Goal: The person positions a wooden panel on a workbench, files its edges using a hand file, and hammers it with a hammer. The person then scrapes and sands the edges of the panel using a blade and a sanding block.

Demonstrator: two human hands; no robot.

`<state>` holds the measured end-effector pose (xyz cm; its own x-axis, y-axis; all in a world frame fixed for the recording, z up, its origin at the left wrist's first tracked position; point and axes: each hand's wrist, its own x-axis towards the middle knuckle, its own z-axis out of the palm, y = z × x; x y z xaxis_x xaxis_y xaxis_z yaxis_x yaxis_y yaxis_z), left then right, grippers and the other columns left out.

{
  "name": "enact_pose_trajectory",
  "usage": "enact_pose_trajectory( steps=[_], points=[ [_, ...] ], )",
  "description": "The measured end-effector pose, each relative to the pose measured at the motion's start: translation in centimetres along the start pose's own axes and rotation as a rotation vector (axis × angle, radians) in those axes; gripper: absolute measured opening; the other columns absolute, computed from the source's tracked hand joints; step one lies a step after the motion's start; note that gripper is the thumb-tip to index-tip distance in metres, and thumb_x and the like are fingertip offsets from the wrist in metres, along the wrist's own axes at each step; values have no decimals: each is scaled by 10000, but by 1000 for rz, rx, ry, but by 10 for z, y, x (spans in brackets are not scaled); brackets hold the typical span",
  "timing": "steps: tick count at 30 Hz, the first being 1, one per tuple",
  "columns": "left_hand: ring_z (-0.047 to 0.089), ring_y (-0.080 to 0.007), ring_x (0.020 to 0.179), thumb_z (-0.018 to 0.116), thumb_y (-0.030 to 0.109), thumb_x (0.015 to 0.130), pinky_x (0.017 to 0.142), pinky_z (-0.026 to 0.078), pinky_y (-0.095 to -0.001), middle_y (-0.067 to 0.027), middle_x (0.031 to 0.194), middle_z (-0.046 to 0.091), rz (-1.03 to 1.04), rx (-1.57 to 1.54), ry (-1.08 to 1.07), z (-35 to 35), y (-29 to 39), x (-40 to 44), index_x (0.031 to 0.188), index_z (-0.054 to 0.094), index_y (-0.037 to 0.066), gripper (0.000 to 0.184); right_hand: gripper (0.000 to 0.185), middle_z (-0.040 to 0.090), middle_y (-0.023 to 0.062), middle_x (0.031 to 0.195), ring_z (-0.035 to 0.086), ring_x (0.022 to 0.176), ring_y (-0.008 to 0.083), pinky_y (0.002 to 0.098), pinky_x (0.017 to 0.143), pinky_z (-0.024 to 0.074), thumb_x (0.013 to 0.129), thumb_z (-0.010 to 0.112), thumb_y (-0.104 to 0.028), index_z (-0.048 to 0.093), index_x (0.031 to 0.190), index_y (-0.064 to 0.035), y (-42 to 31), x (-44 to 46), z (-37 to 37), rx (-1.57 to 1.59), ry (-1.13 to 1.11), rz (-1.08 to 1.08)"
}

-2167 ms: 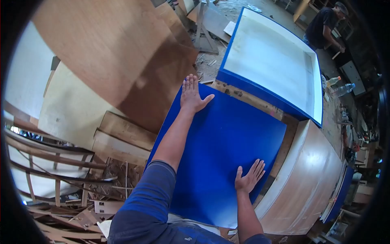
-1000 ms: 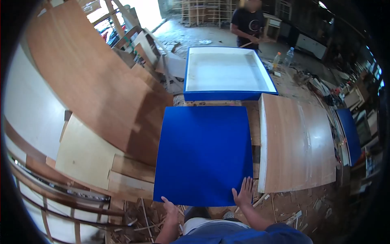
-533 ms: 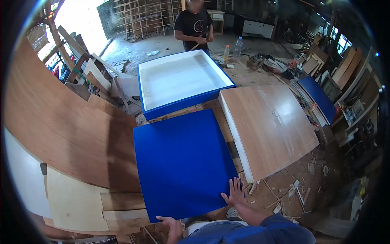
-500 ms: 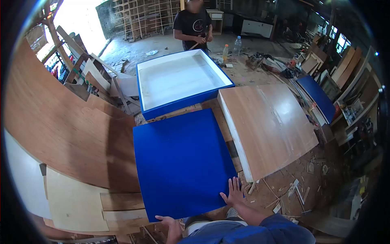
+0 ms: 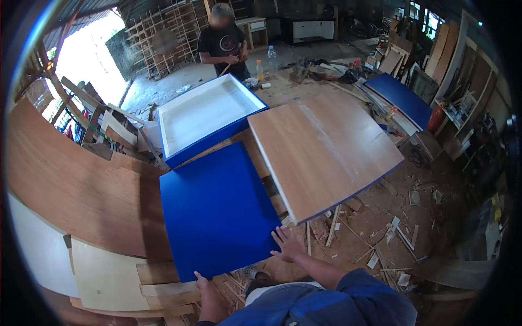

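Observation:
In front of me lies a square panel with a smooth blue face (image 5: pixel 217 212). My left hand (image 5: pixel 204 283) grips its near left corner, thumb up by the edge and the other fingers mostly hidden. At the near right corner, my right hand (image 5: pixel 289 245) is open, its spread fingers touching the edge of the panel. Beyond the panel stands a shallow blue box with a white inside (image 5: pixel 204 115). To the right, a wood-faced panel with white and blue sides (image 5: pixel 326 152) lies close to the blue one.
A person in a dark T-shirt (image 5: pixel 222 46) stands behind the box, holding a thin stick. A large curved plywood sheet (image 5: pixel 81 185) fills the left side. Wood offcuts (image 5: pixel 394 231) litter the floor at right. Two bottles (image 5: pixel 272 57) stand past the box, and another blue panel (image 5: pixel 399 98) leans farther right.
My view has turned to the right, so the scene sits farther left. My right hand has shifted from lying on the blue panel's face to its right edge; my left hand stays at its corner.

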<state>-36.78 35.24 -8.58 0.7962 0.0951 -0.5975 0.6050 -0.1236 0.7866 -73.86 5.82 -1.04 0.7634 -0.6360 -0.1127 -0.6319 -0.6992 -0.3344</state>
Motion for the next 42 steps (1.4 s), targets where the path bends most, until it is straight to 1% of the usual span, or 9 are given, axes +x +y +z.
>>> enact_pose_trajectory(
  steps=[5, 7, 10, 13, 17, 22, 26, 35, 42],
  points=[
    [599, -438, 1239, 722, 225, 973, 1079, 492, -501, -263, 1429, 552, 588, 561, 389, 57, -22, -151, 1403, 528, -91, 568, 729, 320, 205, 1706, 288, 1581, 392, 550, 1282, 233, 1011, 560, -538, 461, 1589, -103, 93, -114, 42, 18, 36, -85],
    [590, -452, 1244, 726, 134, 933, 1100, 470, -503, -269, 1419, 537, 901, 617, 283, 96, -45, -214, 1378, 544, -80, 527, 626, 428, 195, 1641, 369, 1532, 391, 529, 1259, 288, 998, 594, -486, 565, 1510, -126, 145, -165, 42, 197, -176, 69],
    [642, -446, 1182, 707, 116, 942, 1033, 509, -502, -254, 1267, 656, 1378, 576, -443, 150, -74, -299, 1276, 652, -22, 366, 445, 629, 186, 1456, 597, 1328, 376, 499, 1132, 458, 962, 649, -389, 725, 1327, -147, 226, -258, 85, 197, -168, 281],
    [723, -394, 1029, 691, 166, 976, 906, 567, -472, -207, 1078, 745, 1214, 772, -1043, 198, -63, -433, 1158, 731, 41, 225, 399, 746, 183, 1227, 703, 1145, 367, 488, 993, 548, 952, 660, -357, 749, 1272, -135, 253, -341, 11, 437, -12, 708],
    [767, -326, 900, 689, 283, 1001, 778, 597, -432, -154, 1023, 776, 1117, 951, -1427, 272, -105, -502, 1136, 752, 109, 230, 336, 771, 195, 1078, 738, 1013, 386, 481, 910, 579, 959, 644, -331, 785, 1162, -103, 315, -396, -9, 455, 223, 894],
    [758, -342, 898, 664, 353, 1008, 778, 594, -440, -129, 989, 779, 1170, 1112, -1584, 369, -132, -609, 1144, 755, 141, 269, 309, 776, 190, 966, 749, 979, 377, 483, 895, 574, 964, 640, -341, 800, 1055, -92, 380, -421, -32, 522, 361, 1184],
    [753, -352, 888, 657, 353, 1006, 758, 589, -458, -133, 953, 777, 1175, 1013, -1729, 472, -184, -673, 1141, 751, 137, 272, 318, 768, 228, 978, 757, 973, 387, 510, 847, 580, 977, 638, -343, 797, 1036, -74, 484, -472, 37, 400, 114, 1092],
    [746, -380, 914, 664, 289, 1006, 769, 587, -469, -160, 1022, 767, 1149, 777, -1699, 658, -235, -813, 1119, 751, 111, 228, 366, 773, 219, 1043, 756, 1017, 372, 485, 870, 572, 987, 630, -362, 793, 1072, -46, 642, -536, -54, 908, -81, 1354],
    [735, -370, 861, 702, 208, 978, 748, 579, -447, -180, 996, 758, 1287, 812, -1131, 666, -224, -779, 1070, 740, 41, 195, 385, 776, 211, 1097, 750, 1053, 367, 458, 888, 567, 987, 637, -367, 791, 1105, -34, 811, -517, -87, 892, -187, 1212]
  ],
)
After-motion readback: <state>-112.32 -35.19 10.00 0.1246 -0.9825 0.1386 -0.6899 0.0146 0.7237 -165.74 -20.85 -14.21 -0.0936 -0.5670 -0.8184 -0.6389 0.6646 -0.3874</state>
